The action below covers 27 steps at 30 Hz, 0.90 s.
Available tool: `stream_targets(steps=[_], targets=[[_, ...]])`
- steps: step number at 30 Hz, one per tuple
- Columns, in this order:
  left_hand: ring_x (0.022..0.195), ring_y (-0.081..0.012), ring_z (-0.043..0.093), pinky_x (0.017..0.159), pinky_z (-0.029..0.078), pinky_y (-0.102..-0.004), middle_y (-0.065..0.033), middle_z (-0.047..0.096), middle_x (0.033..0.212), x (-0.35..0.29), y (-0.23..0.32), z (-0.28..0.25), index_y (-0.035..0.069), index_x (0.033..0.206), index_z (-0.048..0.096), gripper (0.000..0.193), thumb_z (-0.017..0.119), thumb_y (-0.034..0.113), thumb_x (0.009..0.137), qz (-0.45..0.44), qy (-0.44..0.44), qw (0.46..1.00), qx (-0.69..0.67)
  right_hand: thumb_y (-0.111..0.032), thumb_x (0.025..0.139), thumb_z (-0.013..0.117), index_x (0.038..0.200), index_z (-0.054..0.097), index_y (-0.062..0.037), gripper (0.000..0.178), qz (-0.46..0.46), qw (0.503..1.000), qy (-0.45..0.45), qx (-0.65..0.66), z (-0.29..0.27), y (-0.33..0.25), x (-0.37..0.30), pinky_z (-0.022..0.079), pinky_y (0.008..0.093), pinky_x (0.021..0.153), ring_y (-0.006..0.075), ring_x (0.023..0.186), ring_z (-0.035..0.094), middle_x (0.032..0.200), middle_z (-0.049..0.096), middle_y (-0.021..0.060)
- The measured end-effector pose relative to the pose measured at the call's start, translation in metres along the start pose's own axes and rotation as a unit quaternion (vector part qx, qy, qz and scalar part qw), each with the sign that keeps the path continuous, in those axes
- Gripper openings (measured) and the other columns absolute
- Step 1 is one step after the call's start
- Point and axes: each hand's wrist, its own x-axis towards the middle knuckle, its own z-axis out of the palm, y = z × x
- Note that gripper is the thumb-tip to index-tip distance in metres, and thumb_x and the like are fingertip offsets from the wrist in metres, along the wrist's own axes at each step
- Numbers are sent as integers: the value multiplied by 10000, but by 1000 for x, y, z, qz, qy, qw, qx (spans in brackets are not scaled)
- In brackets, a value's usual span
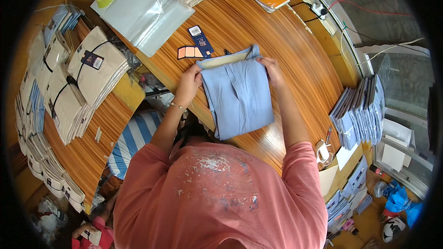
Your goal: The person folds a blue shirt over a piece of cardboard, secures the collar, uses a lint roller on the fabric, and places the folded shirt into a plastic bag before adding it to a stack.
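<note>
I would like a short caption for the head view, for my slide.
Left hand and right hand hold a folded blue garment at its upper corners, over a wooden table.

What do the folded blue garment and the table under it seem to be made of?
Folded blue garment: matte cloth, perhaps cotton or a blend, judging by its soft creases. Table: glossy wood or wood-look laminate; striped grain and bright reflection fit both.
</note>
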Motion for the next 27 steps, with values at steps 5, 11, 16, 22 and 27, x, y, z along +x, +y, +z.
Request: stream_targets(steps=[5, 11, 16, 22, 27], targets=[[562, -166, 587, 477, 473, -296, -128, 572, 711, 9, 3, -5, -14, 898, 461, 41, 489, 8, 877, -80, 19, 994, -79, -208, 828, 646, 789, 687, -31, 185, 32, 999, 31, -4, 3, 5, 10, 424, 252, 562, 106, 598, 536, 720, 631, 26], [509, -199, 614, 454, 502, -308, -138, 600, 665, 18, 10, -5, -10, 982, 555, 160, 471, 103, 905, -60, -7, 998, 36, -222, 844, 642, 845, 692, -28, 200, 32, 996, 71, 44, 12, 2, 9, 468, 260, 642, 131, 698, 594, 800, 661, 58], [522, -226, 634, 451, 538, -314, -152, 615, 686, 34, 9, -11, -40, 915, 556, 216, 454, 150, 927, -208, -64, 970, -107, -230, 864, 626, 926, 680, -6, 239, 24, 994, 81, 66, 17, -1, 8, 477, 276, 725, 150, 795, 606, 868, 669, 80], [550, -238, 636, 492, 553, -312, -162, 613, 716, 39, 1, -18, -35, 879, 551, 256, 447, 192, 935, -238, -97, 957, -137, -141, 853, 605, 962, 670, 3, 192, 6, 996, 26, 81, 9, 10, 13, 485, 263, 706, 145, 764, 614, 881, 669, 84], [591, -212, 641, 536, 545, -279, -133, 614, 731, 37, 26, -25, -21, 867, 567, 279, 506, 246, 922, -279, -96, 939, -179, -90, 837, 591, 968, 664, 11, 181, 3, 997, 14, 69, 9, 7, 10, 489, 256, 689, 139, 749, 617, 881, 665, 85]])
